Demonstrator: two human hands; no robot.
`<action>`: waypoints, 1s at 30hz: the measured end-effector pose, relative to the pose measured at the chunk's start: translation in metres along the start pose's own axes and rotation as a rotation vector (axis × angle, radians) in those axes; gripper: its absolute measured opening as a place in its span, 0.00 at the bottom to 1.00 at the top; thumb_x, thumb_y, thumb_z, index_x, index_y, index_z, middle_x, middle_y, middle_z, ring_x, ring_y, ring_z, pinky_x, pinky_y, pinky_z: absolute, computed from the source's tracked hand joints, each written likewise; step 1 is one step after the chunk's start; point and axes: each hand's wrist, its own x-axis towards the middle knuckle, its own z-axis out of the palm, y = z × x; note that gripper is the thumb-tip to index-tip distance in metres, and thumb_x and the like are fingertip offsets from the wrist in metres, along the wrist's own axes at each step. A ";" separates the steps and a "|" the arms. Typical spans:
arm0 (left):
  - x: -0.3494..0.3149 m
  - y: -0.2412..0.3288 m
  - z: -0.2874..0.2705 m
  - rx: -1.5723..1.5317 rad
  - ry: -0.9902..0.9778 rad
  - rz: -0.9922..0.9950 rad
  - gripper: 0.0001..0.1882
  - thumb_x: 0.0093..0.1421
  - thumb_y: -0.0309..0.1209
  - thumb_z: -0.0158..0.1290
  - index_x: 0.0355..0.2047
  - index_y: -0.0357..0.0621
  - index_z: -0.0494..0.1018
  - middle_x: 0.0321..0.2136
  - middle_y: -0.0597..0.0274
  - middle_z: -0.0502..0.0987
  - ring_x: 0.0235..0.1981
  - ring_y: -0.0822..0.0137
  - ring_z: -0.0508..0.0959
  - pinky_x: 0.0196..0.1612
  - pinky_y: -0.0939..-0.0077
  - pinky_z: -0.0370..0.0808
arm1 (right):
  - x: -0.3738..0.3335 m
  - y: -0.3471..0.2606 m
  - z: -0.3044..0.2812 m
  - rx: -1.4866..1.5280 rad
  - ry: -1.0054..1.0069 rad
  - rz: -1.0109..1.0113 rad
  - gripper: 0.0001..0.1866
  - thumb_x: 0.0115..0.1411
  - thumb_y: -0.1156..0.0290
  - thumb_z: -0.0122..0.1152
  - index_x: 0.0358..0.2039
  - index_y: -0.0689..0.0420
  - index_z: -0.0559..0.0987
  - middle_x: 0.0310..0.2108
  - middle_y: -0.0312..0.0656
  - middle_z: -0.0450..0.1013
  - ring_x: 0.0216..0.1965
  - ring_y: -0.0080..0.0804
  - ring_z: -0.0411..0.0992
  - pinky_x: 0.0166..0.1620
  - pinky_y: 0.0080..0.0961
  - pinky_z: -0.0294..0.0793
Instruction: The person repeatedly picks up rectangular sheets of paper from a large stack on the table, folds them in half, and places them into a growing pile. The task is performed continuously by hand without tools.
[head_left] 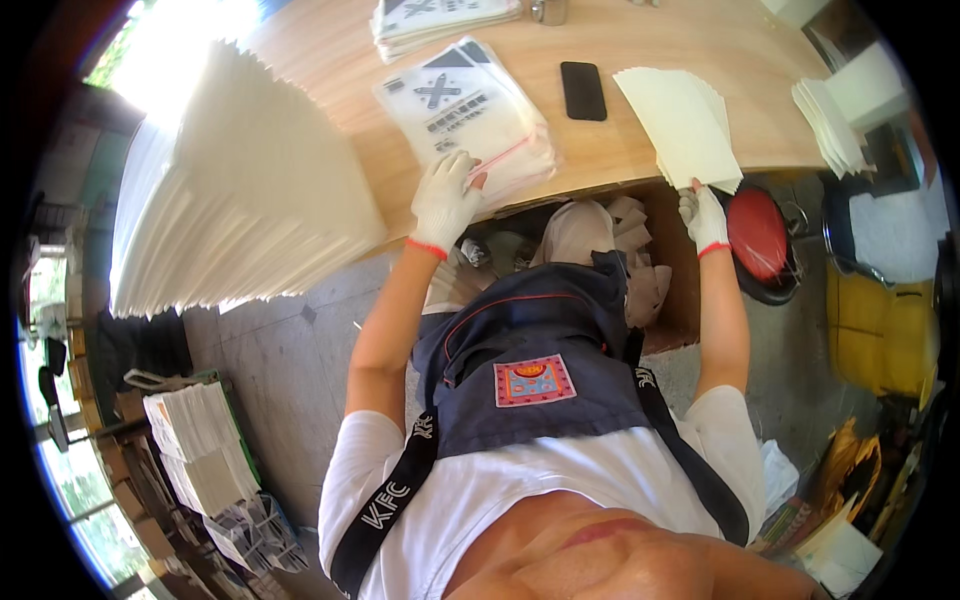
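Note:
A white glove with a red cuff covers my left hand [446, 203], which is at the near left edge of a pile of clear printed plastic bags [480, 120]. Its thumb and fingers pinch the edge of a bag beside a pink-red strip. My right hand [705, 215], gloved the same way, holds the near corner of a fanned stack of cream paper sheets [680, 125] at the table edge. The thumb lies on top, and the other fingers curl at the corner.
A tall stack of cream sheets [250, 180] stands at the table's left. A black phone [583, 91] lies between bags and sheets. More bags [440, 22] lie at the back, more sheets [832, 125] at the right. A red-seated stool [757, 235] stands below the table's right side.

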 end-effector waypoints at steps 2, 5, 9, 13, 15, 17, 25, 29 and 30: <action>0.011 -0.011 0.008 0.150 -0.157 -0.143 0.11 0.51 0.35 0.52 0.35 0.49 0.73 0.39 0.60 0.74 0.44 0.61 0.72 0.44 0.67 0.71 | -0.011 0.000 -0.003 0.137 -0.233 0.135 0.09 0.59 0.62 0.51 0.29 0.52 0.72 0.21 0.36 0.69 0.14 0.20 0.60 0.13 0.14 0.58; 0.021 -0.019 0.009 0.334 -0.326 -0.192 0.16 0.49 0.38 0.53 0.39 0.52 0.71 0.42 0.61 0.73 0.45 0.59 0.72 0.41 0.64 0.73 | -0.054 0.008 0.008 0.167 -0.229 0.241 0.13 0.60 0.56 0.47 0.32 0.52 0.73 0.22 0.35 0.70 0.15 0.21 0.59 0.14 0.15 0.58; 0.034 -0.020 0.016 0.438 -0.389 -0.190 0.17 0.48 0.34 0.53 0.41 0.52 0.69 0.40 0.61 0.72 0.43 0.56 0.72 0.39 0.60 0.74 | -0.041 0.012 -0.023 0.206 -0.197 -0.023 0.08 0.62 0.64 0.47 0.37 0.54 0.70 0.24 0.35 0.68 0.15 0.19 0.58 0.14 0.12 0.55; 0.036 -0.043 0.023 0.400 -0.331 -0.214 0.14 0.48 0.29 0.50 0.38 0.51 0.69 0.37 0.62 0.72 0.42 0.57 0.73 0.38 0.61 0.74 | -0.066 -0.005 0.003 0.149 -0.197 -0.307 0.09 0.60 0.72 0.49 0.42 0.54 0.69 0.25 0.35 0.68 0.15 0.18 0.59 0.14 0.12 0.56; 0.031 -0.050 0.023 0.294 -0.221 -0.176 0.13 0.47 0.28 0.50 0.36 0.51 0.70 0.36 0.62 0.72 0.41 0.58 0.73 0.37 0.62 0.73 | -0.076 -0.008 -0.004 0.132 -0.456 -0.325 0.16 0.59 0.73 0.50 0.48 0.59 0.67 0.36 0.38 0.71 0.25 0.20 0.68 0.22 0.15 0.68; 0.023 -0.058 0.022 0.227 -0.139 -0.191 0.11 0.47 0.27 0.49 0.34 0.51 0.70 0.36 0.62 0.72 0.41 0.59 0.73 0.36 0.62 0.72 | -0.120 -0.011 0.038 0.173 -0.368 -0.270 0.21 0.57 0.74 0.50 0.51 0.60 0.64 0.42 0.43 0.69 0.33 0.29 0.71 0.29 0.20 0.72; 0.010 -0.065 0.017 0.116 0.004 -0.256 0.06 0.49 0.27 0.48 0.29 0.50 0.71 0.33 0.63 0.73 0.38 0.61 0.73 0.35 0.67 0.71 | -0.132 0.054 0.069 0.109 -0.752 0.214 0.25 0.54 0.74 0.51 0.52 0.68 0.61 0.48 0.51 0.67 0.47 0.39 0.69 0.49 0.31 0.70; 0.008 -0.060 0.003 -0.045 0.040 -0.229 0.07 0.51 0.23 0.46 0.30 0.48 0.71 0.32 0.62 0.73 0.33 0.60 0.74 0.33 0.70 0.70 | -0.142 0.074 0.080 0.274 -0.614 0.181 0.19 0.57 0.76 0.46 0.51 0.63 0.64 0.47 0.45 0.67 0.46 0.35 0.69 0.48 0.28 0.71; 0.007 -0.062 0.000 -0.086 0.039 -0.198 0.08 0.52 0.22 0.45 0.30 0.47 0.71 0.32 0.62 0.73 0.32 0.60 0.74 0.33 0.70 0.70 | -0.146 0.079 0.082 0.290 -0.568 0.194 0.18 0.58 0.77 0.46 0.50 0.62 0.64 0.47 0.45 0.67 0.46 0.34 0.69 0.47 0.28 0.71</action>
